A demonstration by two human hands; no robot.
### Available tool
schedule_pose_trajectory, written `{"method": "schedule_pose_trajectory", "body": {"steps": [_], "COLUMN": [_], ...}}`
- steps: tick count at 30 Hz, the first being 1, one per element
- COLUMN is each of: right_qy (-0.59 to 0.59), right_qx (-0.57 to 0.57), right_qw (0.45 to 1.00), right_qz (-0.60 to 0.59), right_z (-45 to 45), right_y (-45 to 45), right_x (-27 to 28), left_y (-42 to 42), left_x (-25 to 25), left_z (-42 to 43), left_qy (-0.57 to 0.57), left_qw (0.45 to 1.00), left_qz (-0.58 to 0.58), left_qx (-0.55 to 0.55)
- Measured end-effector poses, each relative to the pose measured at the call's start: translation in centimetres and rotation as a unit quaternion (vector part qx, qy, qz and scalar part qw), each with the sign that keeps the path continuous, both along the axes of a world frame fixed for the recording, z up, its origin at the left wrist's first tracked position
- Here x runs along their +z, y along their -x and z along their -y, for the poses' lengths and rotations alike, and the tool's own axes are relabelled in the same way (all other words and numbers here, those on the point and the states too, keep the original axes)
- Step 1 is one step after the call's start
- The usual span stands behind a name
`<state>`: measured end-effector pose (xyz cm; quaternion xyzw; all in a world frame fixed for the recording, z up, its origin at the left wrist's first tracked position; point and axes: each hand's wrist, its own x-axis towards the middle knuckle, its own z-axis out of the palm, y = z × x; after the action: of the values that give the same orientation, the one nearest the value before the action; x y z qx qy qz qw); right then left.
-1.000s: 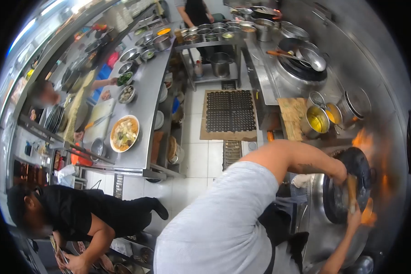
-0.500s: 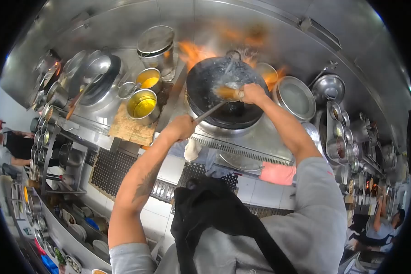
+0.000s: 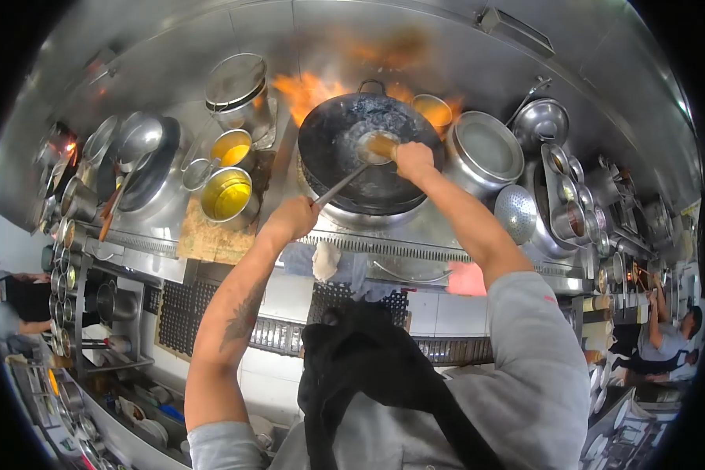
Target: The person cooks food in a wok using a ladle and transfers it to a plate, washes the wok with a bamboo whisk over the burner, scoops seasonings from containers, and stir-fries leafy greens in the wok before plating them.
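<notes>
A large black wok (image 3: 321, 149) sits on the burner with steaming water in its bottom. My left hand (image 3: 294, 217) is closed around the handle of a metal ladle (image 3: 341, 185), whose bowl is over the middle of the wok. My right hand (image 3: 415, 160) grips a tan wok brush (image 3: 383, 146), with the bristles at the ladle's bowl. Whether the bowl touches the wok cannot be made out. Flames (image 3: 309, 95) rise behind the wok's rim.
Two pots of yellow liquid, the nearer pot (image 3: 247, 210) by a wooden board (image 3: 204, 235), stand left. At right are a wide metal pan (image 3: 489, 146), a perforated skimmer (image 3: 515, 214) and sauce containers (image 3: 569, 223). A pink cloth (image 3: 466, 279) lies on the front edge. Co-workers stand at both sides.
The ladle's bowl and brush now show together more plainly in the wok's middle. The whole view has shifted, so the wok appears further left. Both hands keep their holds.
</notes>
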<state>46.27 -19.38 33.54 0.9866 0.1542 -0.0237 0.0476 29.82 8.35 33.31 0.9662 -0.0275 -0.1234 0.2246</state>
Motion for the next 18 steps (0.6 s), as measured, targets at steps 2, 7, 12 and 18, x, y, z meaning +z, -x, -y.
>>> {"method": "schedule_pose_trajectory", "body": {"steps": [2,7,12,18], "right_qy": [-0.042,-0.001,0.180,-0.014], "right_qx": [-0.017,0.025,-0.098,-0.053], "right_qw": [0.998,1.000,0.977,0.988], "right_qz": [-0.039,-0.017,0.051,0.145], "right_z": [1.0,3.2,4.6,16.8], "right_y": [-0.2,2.8,4.8,8.8], "right_x": [-1.8,-0.7,4.9,9.1], "left_y": [-0.7,0.8,-0.4,-0.8], "left_x": [-0.7,4.3,10.1,13.4], "left_z": [-0.6,1.2,1.4,2.0], "left_qy": [-0.055,-0.228,-0.367,-0.429], "left_qw": [0.998,0.970,0.915,0.757], "left_qz": [0.022,0.084,0.157,0.489], "left_qx": [0.003,-0.005,-0.058,-0.066]}}
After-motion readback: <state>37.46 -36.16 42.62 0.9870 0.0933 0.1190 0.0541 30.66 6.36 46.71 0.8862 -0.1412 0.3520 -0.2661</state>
